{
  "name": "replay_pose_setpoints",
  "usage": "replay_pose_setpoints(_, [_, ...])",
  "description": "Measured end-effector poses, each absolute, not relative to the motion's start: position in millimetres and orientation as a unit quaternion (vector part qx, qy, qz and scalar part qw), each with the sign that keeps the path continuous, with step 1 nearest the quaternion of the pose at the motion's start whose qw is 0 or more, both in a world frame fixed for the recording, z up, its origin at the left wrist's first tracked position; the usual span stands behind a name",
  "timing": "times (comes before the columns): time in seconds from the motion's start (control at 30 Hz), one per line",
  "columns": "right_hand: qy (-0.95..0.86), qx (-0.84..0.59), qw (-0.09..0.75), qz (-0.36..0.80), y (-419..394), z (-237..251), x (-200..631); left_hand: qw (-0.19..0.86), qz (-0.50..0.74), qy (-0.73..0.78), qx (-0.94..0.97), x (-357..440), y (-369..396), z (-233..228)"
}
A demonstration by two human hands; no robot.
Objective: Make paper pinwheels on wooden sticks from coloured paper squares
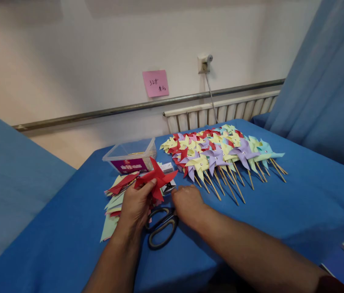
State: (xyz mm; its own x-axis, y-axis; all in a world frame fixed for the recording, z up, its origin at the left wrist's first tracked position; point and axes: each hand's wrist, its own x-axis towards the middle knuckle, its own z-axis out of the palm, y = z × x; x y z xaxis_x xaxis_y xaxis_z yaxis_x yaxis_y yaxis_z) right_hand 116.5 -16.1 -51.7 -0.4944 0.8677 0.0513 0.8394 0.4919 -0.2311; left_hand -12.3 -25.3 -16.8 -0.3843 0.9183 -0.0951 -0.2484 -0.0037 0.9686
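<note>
My left hand [138, 203] pinches a red paper pinwheel [156, 178] at its centre, with the thumb on top; no stick shows on it. Close by on the right, my right hand [188, 203] is closed near a small box of dark metal fasteners [168, 187]; its fingertips are turned away, and whatever they hold is hidden. Black-handled scissors [163, 230] lie on the blue cloth between my wrists, their blades out of sight. Stacked paper pieces [111, 226] in green, red and yellow lie left of and partly under my left hand.
Finished pinwheels on sticks [216, 156] cover the back right of the blue-covered table [269, 215]. A clear plastic box [131, 156] with a purple label stands at the back left. Behind are a radiator [220, 112], a wall rail [111, 114] and a blue curtain [327, 81].
</note>
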Motion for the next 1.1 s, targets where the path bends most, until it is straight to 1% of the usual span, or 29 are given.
replay_pose_setpoints(0.43, [-0.868, -0.483, 0.067, 0.092, -15.7, -45.8, 119.3, 0.434, 0.629, 0.556, 0.326, -14.4, -23.8, -19.7])
replay_pose_setpoints(0.5, [-0.869, -0.478, 0.07, 0.108, -13.2, -44.9, 123.2, 0.424, 0.634, 0.559, 0.324, -13.7, -23.9, -20.3])
replay_pose_setpoints(0.6, [-0.86, -0.472, 0.099, 0.169, -7.0, -46.2, 131.3, 0.418, 0.638, 0.558, 0.327, -14.3, -23.4, -24.3])
replay_pose_setpoints(0.7, [-0.841, -0.457, 0.148, 0.25, 1.4, -50.0, 138.7, 0.424, 0.625, 0.562, 0.336, -16.3, -19.8, -30.6])
replay_pose_setpoints(0.83, [-0.723, -0.368, 0.347, 0.471, 10.5, -50.2, 145.1, 0.396, 0.652, 0.556, 0.329, -16.9, -11.2, -34.1])
replay_pose_setpoints(0.9, [-0.666, -0.32, 0.436, 0.513, 11.7, -47.3, 147.1, 0.379, 0.647, 0.571, 0.334, -14.2, -7.2, -31.9])
replay_pose_setpoints(0.93, [-0.644, -0.309, 0.478, 0.511, 11.5, -45.7, 147.7, 0.37, 0.643, 0.576, 0.342, -12.1, -5.5, -30.4])
replay_pose_setpoints(1.0, [-0.622, -0.312, 0.552, 0.46, 9.9, -43.6, 147.9, 0.35, 0.631, 0.585, 0.37, -6.6, -2.8, -27.9])
replay_pose_setpoints(1.07, [-0.633, -0.331, 0.592, 0.372, 8.1, -43.8, 147.1, 0.329, 0.613, 0.592, 0.408, -0.4, -0.5, -27.8])
replay_pose_setpoints(1.1, [-0.646, -0.342, 0.597, 0.329, 7.7, -44.7, 146.5, 0.319, 0.604, 0.594, 0.425, 2.5, 0.7, -29.1])
